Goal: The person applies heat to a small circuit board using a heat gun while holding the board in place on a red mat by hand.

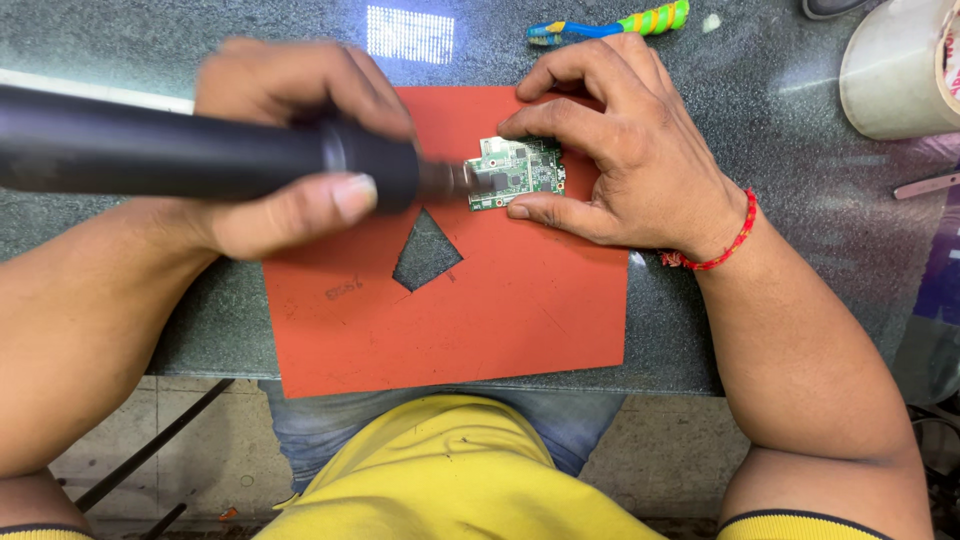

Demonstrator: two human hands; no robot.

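Note:
A small green circuit board (515, 172) lies on an orange-red mat (480, 300) on the dark stone counter. My right hand (620, 150) steadies the board, index finger on its far edge and thumb on its near edge. A red thread band circles that wrist. My left hand (285, 150) is wrapped around a thick black hot-air tool (200, 155), held level. Its metal nozzle (448, 180) points right and sits at the board's left edge.
The mat has a diamond-shaped hole (427, 252) near its middle. A blue, green and yellow toothbrush (610, 25) lies at the counter's far side. A large tape roll (900, 70) stands at the right. The counter's front edge (450, 385) runs just above my lap.

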